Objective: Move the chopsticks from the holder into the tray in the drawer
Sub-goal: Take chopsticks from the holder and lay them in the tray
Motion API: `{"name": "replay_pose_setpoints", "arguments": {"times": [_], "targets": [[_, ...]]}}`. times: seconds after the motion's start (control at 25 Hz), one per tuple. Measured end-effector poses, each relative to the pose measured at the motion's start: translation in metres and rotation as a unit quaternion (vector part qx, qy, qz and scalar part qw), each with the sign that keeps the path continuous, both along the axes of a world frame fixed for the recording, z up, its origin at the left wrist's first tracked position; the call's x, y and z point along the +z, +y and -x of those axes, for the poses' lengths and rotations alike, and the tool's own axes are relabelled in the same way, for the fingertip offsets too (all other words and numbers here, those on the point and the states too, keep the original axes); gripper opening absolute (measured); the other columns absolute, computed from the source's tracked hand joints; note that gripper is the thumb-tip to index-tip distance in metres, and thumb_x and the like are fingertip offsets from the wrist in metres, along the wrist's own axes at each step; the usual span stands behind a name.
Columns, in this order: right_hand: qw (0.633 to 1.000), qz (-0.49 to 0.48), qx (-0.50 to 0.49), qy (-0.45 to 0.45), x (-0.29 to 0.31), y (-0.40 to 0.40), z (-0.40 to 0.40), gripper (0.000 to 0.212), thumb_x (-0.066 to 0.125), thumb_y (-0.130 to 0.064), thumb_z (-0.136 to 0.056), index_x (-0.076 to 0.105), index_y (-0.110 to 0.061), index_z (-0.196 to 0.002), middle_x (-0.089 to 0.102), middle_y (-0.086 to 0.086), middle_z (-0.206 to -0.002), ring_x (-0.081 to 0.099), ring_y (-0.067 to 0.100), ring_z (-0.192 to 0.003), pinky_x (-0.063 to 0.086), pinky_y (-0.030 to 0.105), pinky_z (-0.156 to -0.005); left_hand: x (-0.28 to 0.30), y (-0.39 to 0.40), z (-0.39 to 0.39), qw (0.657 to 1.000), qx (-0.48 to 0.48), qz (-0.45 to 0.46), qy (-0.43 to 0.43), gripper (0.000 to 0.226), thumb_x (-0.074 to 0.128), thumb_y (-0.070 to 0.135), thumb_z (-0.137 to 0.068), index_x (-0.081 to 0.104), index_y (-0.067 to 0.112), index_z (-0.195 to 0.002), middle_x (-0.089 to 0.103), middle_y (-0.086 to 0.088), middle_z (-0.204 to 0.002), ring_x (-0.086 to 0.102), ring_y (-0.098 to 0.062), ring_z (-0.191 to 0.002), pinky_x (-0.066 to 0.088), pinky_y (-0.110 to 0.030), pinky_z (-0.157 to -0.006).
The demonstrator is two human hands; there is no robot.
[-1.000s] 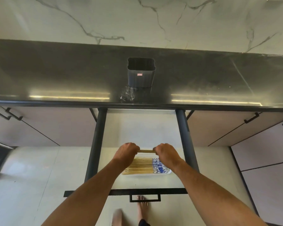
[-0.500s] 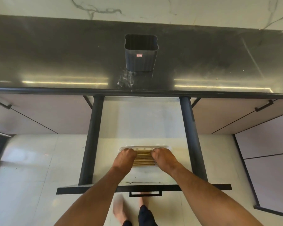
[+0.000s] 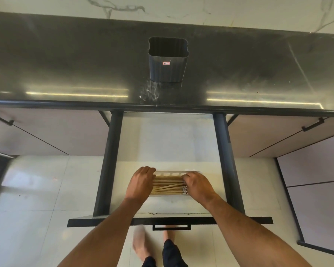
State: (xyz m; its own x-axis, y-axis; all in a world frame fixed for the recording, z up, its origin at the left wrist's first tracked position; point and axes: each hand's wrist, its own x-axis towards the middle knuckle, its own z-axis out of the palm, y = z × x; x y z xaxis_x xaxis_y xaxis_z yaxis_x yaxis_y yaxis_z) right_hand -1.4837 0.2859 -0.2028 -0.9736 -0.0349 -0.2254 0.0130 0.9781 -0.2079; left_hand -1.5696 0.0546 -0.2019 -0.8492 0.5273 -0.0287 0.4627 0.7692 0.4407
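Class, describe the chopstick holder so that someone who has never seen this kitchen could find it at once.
Start at the long dark countertop under the marbled wall. The chopstick holder stands near its middle, directly above the open drawer. It is a dark, ribbed, square tub with a small red-and-white sticker.

No legible text anywhere. One small red-and-white sticker (image 3: 166, 63) sits on the front wall of the dark holder (image 3: 168, 72) on the bench (image 3: 66, 60), just under its rim; print too small and blurred to read. Blue-and-white pattern on the chopsticks (image 3: 168, 186) ends by the right hand: no letters or nos. made out.
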Motion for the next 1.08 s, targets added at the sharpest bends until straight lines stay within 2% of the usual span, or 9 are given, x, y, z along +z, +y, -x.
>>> {"name": "replay_pose_setpoints", "arguments": {"times": [0.08, 0.16, 0.24, 0.36, 0.56, 0.64, 0.8, 0.92, 1.08], "targets": [[1.0, -0.001, 0.012, -0.011, 0.0, 0.001, -0.002, 0.034, 0.065, 0.002, -0.084, 0.072, -0.012, -0.114, 0.072, 0.005, -0.104, 0.066, 0.022, -0.1, 0.053, 0.032, -0.095, 0.004, -0.005, -0.001, 1.0, -0.012, -0.01, 0.019, 0.026, 0.078, 0.0, -0.081, 0.074, 0.007, -0.106, 0.075, -0.006, -0.099, 0.07, -0.021, -0.087, 0.061, -0.034, -0.078], [0.999, -0.02, 0.036, -0.036, -0.004, 0.001, -0.001, 0.035, 0.063, 0.002, -0.085, 0.072, -0.013, -0.116, 0.071, 0.005, -0.105, 0.066, 0.021, -0.101, 0.052, 0.033, -0.097, 0.0, -0.007, -0.005, 0.994, -0.106, 0.021, 0.021, 0.026, 0.079, 0.005, -0.082, 0.073, 0.014, -0.105, 0.073, 0.0, -0.098, 0.067, -0.016, -0.087, 0.059, -0.028, -0.08], [0.997, -0.03, 0.046, -0.052, -0.009, -0.002, 0.001, 0.026, 0.066, -0.003, -0.086, 0.073, -0.016, -0.107, 0.07, 0.003, -0.103, 0.065, 0.021, -0.099, 0.053, 0.038, -0.093, -0.005, -0.004, -0.01, 0.985, -0.161, 0.062, -0.006, 0.028, 0.079, 0.012, -0.082, 0.07, 0.019, -0.107, 0.071, 0.003, -0.101, 0.064, -0.014, -0.093, 0.056, -0.026, -0.083], [0.995, -0.052, 0.048, -0.068, -0.012, -0.007, 0.003, 0.015, 0.074, -0.009, -0.083, 0.075, -0.019, -0.094, 0.069, 0.002, -0.099, 0.065, 0.021, -0.095, 0.055, 0.041, -0.086, -0.014, 0.005, -0.01, 0.987, -0.119, 0.092, -0.064, 0.038, 0.073, 0.008, -0.085, 0.062, 0.017, -0.12, 0.064, -0.001, -0.116, 0.058, -0.019, -0.109, 0.053, -0.03, -0.092], [0.994, -0.069, 0.055, -0.061, -0.018, -0.008, 0.006, 0.014, 0.074, -0.009, -0.084, 0.075, -0.02, -0.092, 0.069, 0.0, -0.096, 0.066, 0.019, -0.091, 0.057, 0.038, -0.08, -0.019, 0.008, -0.01, 0.984, -0.117, 0.126, -0.043, 0.034, 0.068, 0.005, -0.087, 0.064, 0.017, -0.118, 0.061, -0.002, -0.116, 0.055, -0.019, -0.108, 0.049, -0.029, -0.099], [0.994, -0.067, 0.074, -0.055, -0.018, -0.01, 0.005, 0.014, 0.072, -0.005, -0.085, 0.073, -0.016, -0.092, 0.068, 0.002, -0.097, 0.066, 0.02, -0.091, 0.057, 0.037, -0.077, -0.021, 0.008, -0.009, 0.984, -0.111, 0.129, -0.047, 0.032, 0.066, 0.002, -0.086, 0.065, 0.016, -0.115, 0.061, -0.002, -0.115, 0.056, -0.018, -0.107, 0.049, -0.028, -0.097], [0.997, -0.059, 0.048, -0.034, -0.02, -0.01, 0.004, 0.02, 0.07, -0.003, -0.085, 0.071, -0.014, -0.102, 0.069, 0.005, -0.104, 0.065, 0.02, -0.097, 0.057, 0.036, -0.087, -0.024, 0.008, -0.01, 0.983, -0.098, 0.131, -0.089, 0.04, 0.065, -0.005, -0.084, 0.06, 0.014, -0.12, 0.056, -0.003, -0.12, 0.056, -0.018, -0.108, 0.056, -0.029, -0.087], [0.999, -0.032, 0.019, -0.029, -0.021, -0.007, 0.0, 0.024, 0.065, 0.002, -0.086, 0.072, -0.013, -0.104, 0.071, 0.005, -0.103, 0.067, 0.019, -0.094, 0.057, 0.034, -0.087, -0.023, 0.009, -0.011, 0.984, -0.082, 0.12, -0.098, 0.041, 0.067, -0.005, -0.085, 0.059, 0.014, -0.121, 0.055, -0.003, -0.12, 0.058, -0.019, -0.105, 0.058, -0.03, -0.084], [0.997, 0.038, -0.056, 0.035, -0.014, -0.002, -0.008, 0.016, 0.068, -0.011, -0.091, 0.073, -0.015, -0.105, 0.071, -0.001, -0.099, 0.065, 0.014, -0.09, 0.057, 0.025, -0.081, -0.017, 0.008, -0.014, 0.993, -0.067, 0.086, -0.052, 0.031, 0.067, 0.0, -0.088, 0.063, 0.016, -0.115, 0.061, 0.0, -0.111, 0.059, -0.017, -0.099, 0.058, -0.025, -0.082]]}}
